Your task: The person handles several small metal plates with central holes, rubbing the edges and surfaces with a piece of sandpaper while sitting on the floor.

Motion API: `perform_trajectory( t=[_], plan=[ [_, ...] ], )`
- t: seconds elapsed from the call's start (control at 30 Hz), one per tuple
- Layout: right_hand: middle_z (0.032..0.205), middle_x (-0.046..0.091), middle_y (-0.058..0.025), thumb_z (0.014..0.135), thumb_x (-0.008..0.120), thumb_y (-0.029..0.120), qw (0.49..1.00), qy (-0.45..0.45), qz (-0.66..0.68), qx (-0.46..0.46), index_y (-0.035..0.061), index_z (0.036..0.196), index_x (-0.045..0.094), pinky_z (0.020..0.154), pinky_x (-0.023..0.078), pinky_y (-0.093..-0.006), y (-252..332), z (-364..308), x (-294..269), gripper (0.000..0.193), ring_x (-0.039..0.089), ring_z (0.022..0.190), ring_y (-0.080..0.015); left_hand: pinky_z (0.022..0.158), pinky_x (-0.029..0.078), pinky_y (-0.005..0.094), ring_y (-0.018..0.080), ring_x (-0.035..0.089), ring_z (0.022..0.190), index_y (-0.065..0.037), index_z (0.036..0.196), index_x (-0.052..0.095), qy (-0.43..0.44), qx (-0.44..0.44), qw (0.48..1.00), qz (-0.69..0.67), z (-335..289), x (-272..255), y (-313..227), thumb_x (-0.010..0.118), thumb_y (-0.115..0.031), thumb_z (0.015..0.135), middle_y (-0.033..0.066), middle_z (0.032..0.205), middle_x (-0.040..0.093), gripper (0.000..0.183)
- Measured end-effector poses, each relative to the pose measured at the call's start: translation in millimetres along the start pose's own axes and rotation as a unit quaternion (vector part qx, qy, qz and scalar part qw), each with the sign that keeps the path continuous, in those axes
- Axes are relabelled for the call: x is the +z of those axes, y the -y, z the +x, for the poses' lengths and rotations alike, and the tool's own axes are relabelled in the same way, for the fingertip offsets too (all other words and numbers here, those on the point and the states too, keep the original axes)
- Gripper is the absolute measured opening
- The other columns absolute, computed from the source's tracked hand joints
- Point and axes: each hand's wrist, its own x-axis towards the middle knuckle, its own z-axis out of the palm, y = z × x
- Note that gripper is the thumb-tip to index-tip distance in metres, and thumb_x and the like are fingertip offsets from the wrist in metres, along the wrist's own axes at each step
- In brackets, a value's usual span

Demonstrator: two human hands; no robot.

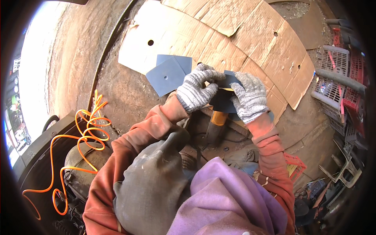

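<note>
Hands: left hand (194, 91) and right hand (249, 96) pinched blue-grey plate (229, 80) | thin, stiff, likely light | edges gave best hold

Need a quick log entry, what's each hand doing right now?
Left hand: closed on the blue-grey plate.
Right hand: closed on the same plate.
</note>
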Motion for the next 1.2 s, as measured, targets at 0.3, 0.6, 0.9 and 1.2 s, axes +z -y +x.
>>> perform_trajectory(
  t=[0.3,0.6,0.9,1.2],
  plan=[
    [0.146,0.048,-0.006,0.076,0.074,0.027,1.0,-0.003,-0.025,-0.007,0.0138,0.124,0.062,0.114,0.032,-0.0551,-1,1,8,0.052,0.044,0.133,-0.0328,0.082,0.054,0.0336,0.0226,0.065,0.104,-0.007,0.118,0.071,0.008,0.015,1.0,-0.017,-5,0,-3,0.066,-0.004,0.086,0.011,0.113,0.064,0.033],
    [0.143,0.051,-0.0071,0.076,0.074,0.026,0.999,-0.034,-0.007,-0.021,0.0131,0.116,0.064,0.112,0.035,-0.0557,0,-1,7,0.043,0.047,0.129,-0.0339,0.058,0.058,0.0268,0.0163,0.07,0.08,0.003,0.113,0.065,-0.009,-0.269,0.912,-0.309,30,-12,5,0.067,-0.013,0.095,0.0124,0.1,0.071,0.024],
    [0.136,0.055,-0.006,0.086,0.07,0.022,0.996,-0.068,-0.027,-0.049,0.0142,0.114,0.065,0.111,0.037,-0.0549,-3,-1,11,0.03,0.049,0.127,-0.0322,0.049,0.056,0.0257,0.0148,0.069,0.068,-0.001,0.101,0.069,0.053,-0.35,0.897,-0.266,48,-16,13,0.078,-0.02,0.088,0.0078,0.084,0.071,0.025],
    [0.115,0.063,-0.005,0.089,0.067,0.022,0.998,-0.057,0.0,-0.03,0.0113,0.113,0.064,0.11,0.038,-0.0509,-1,6,2,0.026,0.058,0.112,-0.0291,0.053,0.057,0.027,0.0171,0.071,0.072,0.0,0.113,0.065,0.059,-0.347,0.892,-0.283,47,-15,14,0.075,-0.017,0.089,0.0091,0.089,0.072,0.032]
  ],
)
